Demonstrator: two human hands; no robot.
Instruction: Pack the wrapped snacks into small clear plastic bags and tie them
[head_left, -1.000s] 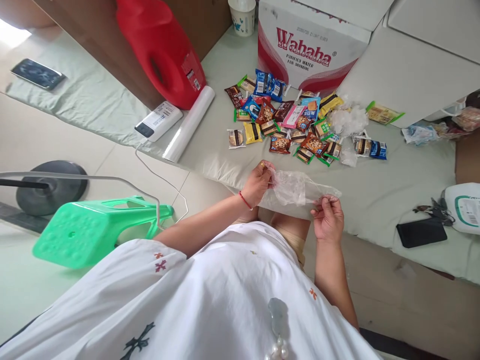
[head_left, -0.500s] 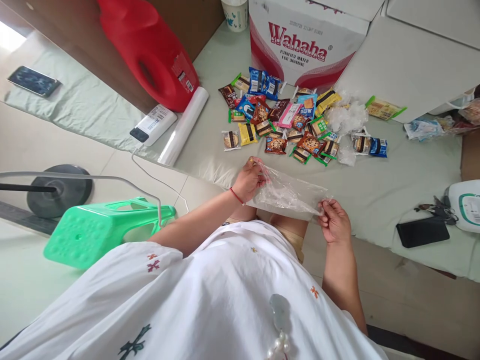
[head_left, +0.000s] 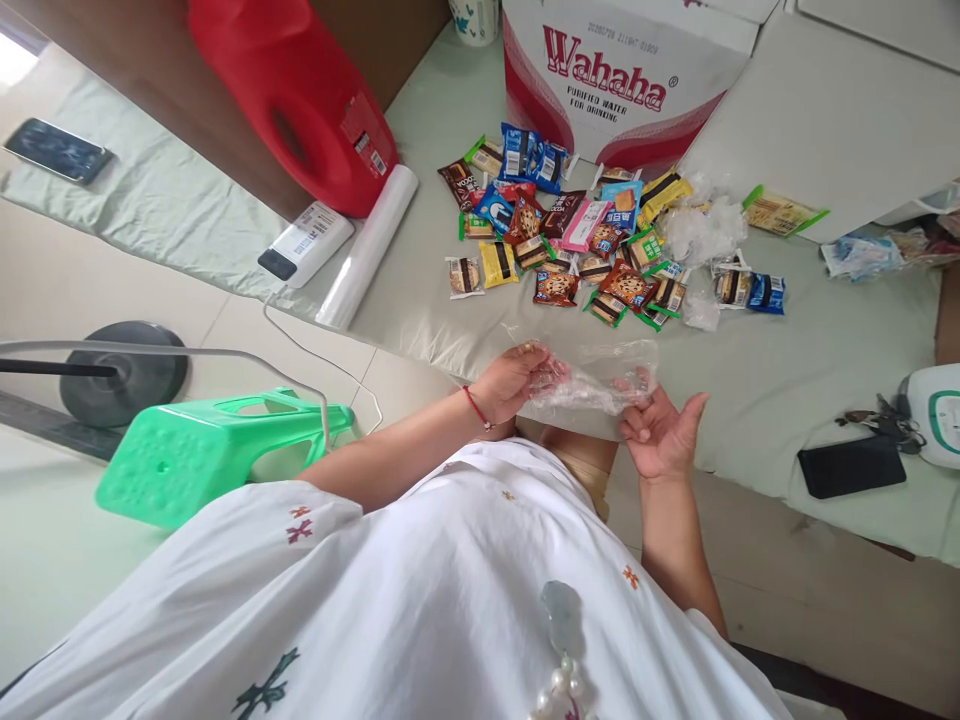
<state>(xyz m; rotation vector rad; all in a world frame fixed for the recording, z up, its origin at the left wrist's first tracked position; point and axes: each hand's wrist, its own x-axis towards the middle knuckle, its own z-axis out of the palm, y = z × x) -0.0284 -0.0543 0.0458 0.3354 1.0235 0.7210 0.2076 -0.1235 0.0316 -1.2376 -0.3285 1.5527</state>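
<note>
The left hand (head_left: 511, 382) seems to grip one end of the clear bag (head_left: 592, 385); if that pinch loosens, the thin plastic could slip or crumple. The bag sits slack between both hands, over the lap (head_left: 571, 445), just short of the snacks (head_left: 585, 226) on the cloth (head_left: 757, 385); a hard tug could tear it. The right hand (head_left: 661, 432) has its thumb spread wide, fingers at the bag, inside or behind I can't tell; with no thumb clamping it, that end could drop. Half a second ago the bag was stretched flatter; now it's bunched, and the right thumb has come off.
</note>
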